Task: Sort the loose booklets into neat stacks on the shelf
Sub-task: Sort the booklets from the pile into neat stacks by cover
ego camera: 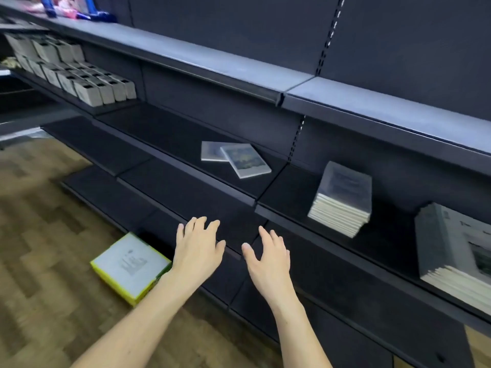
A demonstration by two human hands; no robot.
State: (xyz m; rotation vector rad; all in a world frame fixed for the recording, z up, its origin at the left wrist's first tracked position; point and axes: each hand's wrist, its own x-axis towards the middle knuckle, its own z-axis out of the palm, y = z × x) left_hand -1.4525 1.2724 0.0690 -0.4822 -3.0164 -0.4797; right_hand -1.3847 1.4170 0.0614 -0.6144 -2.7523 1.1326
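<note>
Left hand point(198, 249) and right hand point(268, 257) spread, holding nothing, poised below two loose booklets point(235, 159) askew on shelf point(170, 134); likely reaching to square them.

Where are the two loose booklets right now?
In the head view, the two loose booklets lie overlapping on the middle shelf, left of the neat stack, beyond both empty hands.

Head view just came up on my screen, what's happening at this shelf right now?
A person is reaching both bare hands toward the dark shelf, holding nothing. The left hand and right hand hover open, fingers spread, in front of a lower shelf. Two loose booklets lie overlapping and askew, unstacked. To the right stand a neat stack and a second stack.
</note>
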